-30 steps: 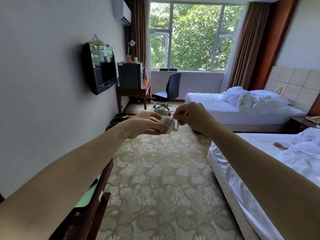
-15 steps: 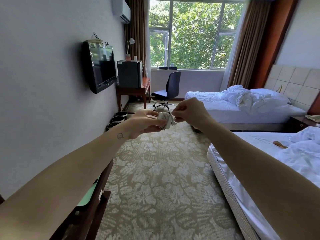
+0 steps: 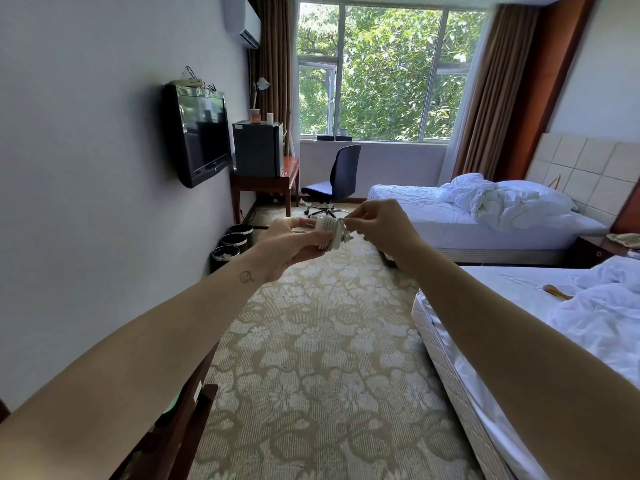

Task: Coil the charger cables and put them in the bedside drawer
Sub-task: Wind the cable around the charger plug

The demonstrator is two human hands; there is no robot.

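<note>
We hold a white charger (image 3: 327,233) out in front of us above the carpet (image 3: 311,341), its cable (image 3: 341,221) wound in tight turns around the block. Our left hand (image 3: 289,245) grips it from the left. The fingers (image 3: 294,223) lie along the far side and the thumb presses on the near side, so the charger sits right at the tips of that hand. Our right hand (image 3: 381,228) comes in from the right, its fingers closed in a narrow pinch on the loose end of the cable, just beside the right edge of the block. A short loop of cable rises between that pinch and the wound turns. Below the pinch a small piece sticks out of the block, too small for us to tell what it is. The two hands are close together with the charger between them.

The bedside cabinet (image 3: 592,252) stands well to the right of the fingers, between the two beds, and we cannot tell how its drawer stands. The near bed (image 3: 519,289) lies to the right of and below the fingers, and the far bed (image 3: 415,216) is beyond the right hand. An office chair (image 3: 341,174) stands beyond the fingers by the window. Three bins (image 3: 230,242) sit on the floor to the left of our left hand, under the wall television (image 3: 199,133).
</note>
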